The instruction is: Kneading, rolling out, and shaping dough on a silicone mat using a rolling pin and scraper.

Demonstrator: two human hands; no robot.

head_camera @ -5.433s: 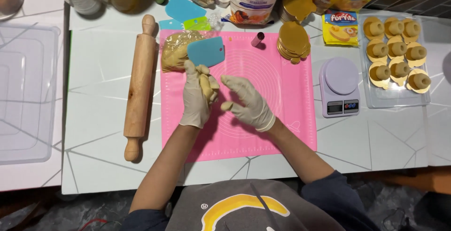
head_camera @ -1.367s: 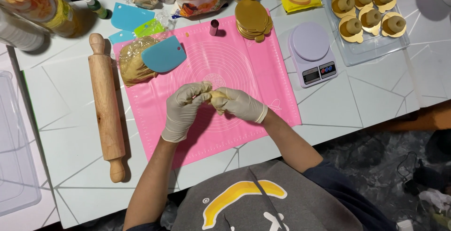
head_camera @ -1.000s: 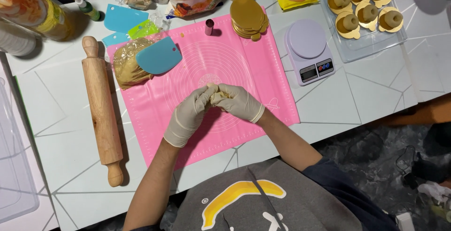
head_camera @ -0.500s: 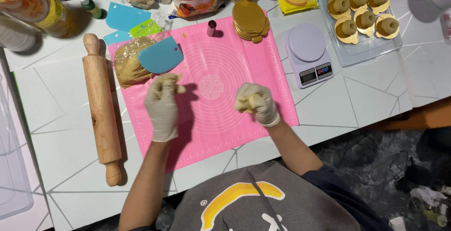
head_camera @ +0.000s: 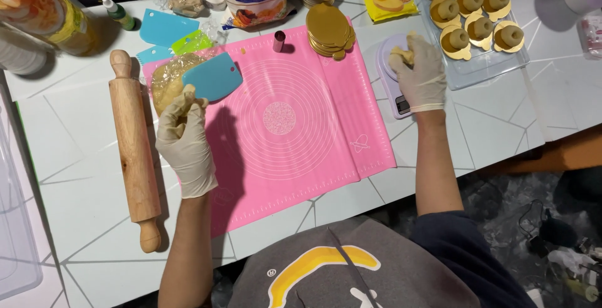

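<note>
The left hand (head_camera: 184,142), gloved, is closed around a small lump of dough (head_camera: 185,97), pinching it between fingertips at about nine o'clock of the pink mat (head_camera: 282,157), right at the edge of the bagged dough mass (head_camera: 166,82) from which it seems to be drawn. The right hand (head_camera: 419,70), also gloved, cups a second dough piece (head_camera: 404,54) in curled fingers directly over the small kitchen scale (head_camera: 392,85), off the mat's three o'clock edge.

To weigh well, I judge the piece should be set down in the middle of the scale platform and the hand lifted fully clear, so that no finger pressure adds to the reading. The left hand's lump looks suited to topping up or to going back to the bag; keeping it off the platform until the reading settles would be wise.

A blue scraper (head_camera: 213,79) lies across the bagged dough, partly covering it, and could hamper reaching for more. The wooden rolling pin (head_camera: 133,157) lies lengthwise on the bench (head_camera: 81,176) just beyond the left hand, towards nine o'clock. At twelve o'clock of the mat stands a stack of gold cake boards (head_camera: 329,29), with a small round cutter (head_camera: 279,40) beside it. A clear tray (head_camera: 495,63) of filled gold boards lies just beyond the scale towards two o'clock, close enough for an elbow or wrist to nudge.
</note>
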